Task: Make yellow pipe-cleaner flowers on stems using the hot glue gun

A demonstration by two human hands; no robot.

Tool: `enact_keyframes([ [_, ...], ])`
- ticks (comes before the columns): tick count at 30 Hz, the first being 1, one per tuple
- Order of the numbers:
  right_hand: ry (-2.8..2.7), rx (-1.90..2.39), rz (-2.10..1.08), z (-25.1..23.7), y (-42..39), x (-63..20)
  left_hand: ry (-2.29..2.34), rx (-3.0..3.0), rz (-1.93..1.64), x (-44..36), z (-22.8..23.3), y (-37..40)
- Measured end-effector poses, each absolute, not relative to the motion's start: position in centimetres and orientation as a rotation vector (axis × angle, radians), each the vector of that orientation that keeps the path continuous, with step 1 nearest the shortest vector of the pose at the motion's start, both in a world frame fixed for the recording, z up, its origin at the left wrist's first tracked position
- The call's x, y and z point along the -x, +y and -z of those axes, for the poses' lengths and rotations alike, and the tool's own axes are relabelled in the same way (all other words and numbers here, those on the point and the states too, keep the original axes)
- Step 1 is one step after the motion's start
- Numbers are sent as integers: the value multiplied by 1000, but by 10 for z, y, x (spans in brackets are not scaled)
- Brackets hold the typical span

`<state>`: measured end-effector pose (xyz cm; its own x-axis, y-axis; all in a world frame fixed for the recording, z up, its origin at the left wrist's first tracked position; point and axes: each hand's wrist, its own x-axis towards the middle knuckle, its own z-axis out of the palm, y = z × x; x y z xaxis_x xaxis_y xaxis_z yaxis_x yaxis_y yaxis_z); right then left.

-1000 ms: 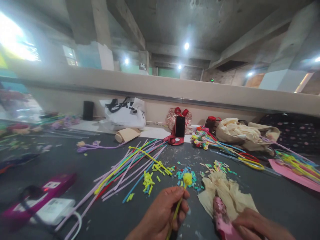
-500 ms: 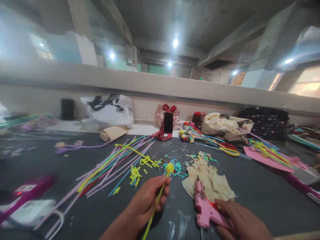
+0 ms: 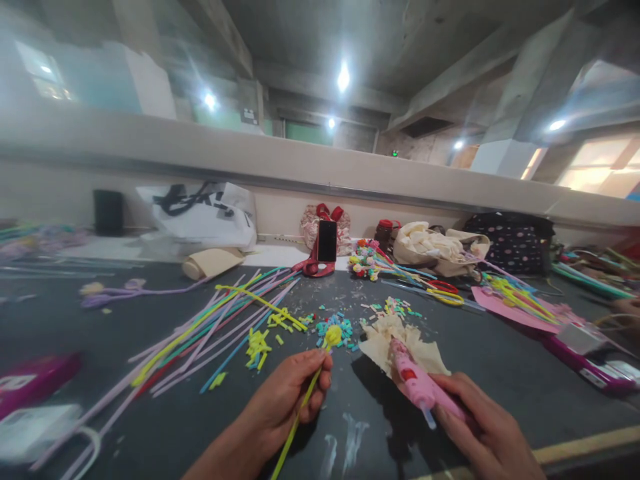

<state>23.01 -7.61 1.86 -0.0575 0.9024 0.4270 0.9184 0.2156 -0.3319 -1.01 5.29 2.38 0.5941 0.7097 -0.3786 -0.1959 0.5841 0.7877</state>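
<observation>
Blurred magenta box (image 3: 35, 380) at the left edge, yellow stem (image 3: 293, 432) cut off below

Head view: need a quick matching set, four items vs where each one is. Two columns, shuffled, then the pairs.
Things:
1. yellow-green stick
2. pink glue gun
3. phone
4. white bag

Places:
A. upright in a red stand at the far edge of the table
B. gripped in the right hand
C. on the ledge at far left, by the wall
D. pinched in the left hand

Pairs: 1-D, 2-B, 3-A, 4-C
</observation>
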Motion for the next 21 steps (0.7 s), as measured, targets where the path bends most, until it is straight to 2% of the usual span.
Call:
enact_keyframes([
  [10, -1880, 1683, -40, -15, -80, -236, 762, -957, -565, -41, -47, 51],
  [16, -1835, 1652, -41, -9, -77, -247, 879, -1047, -533, -72, -26, 51],
  [21, -1485, 1673, -215, -14, -84, -262, 898, -1087, -506, -73, -17, 52],
])
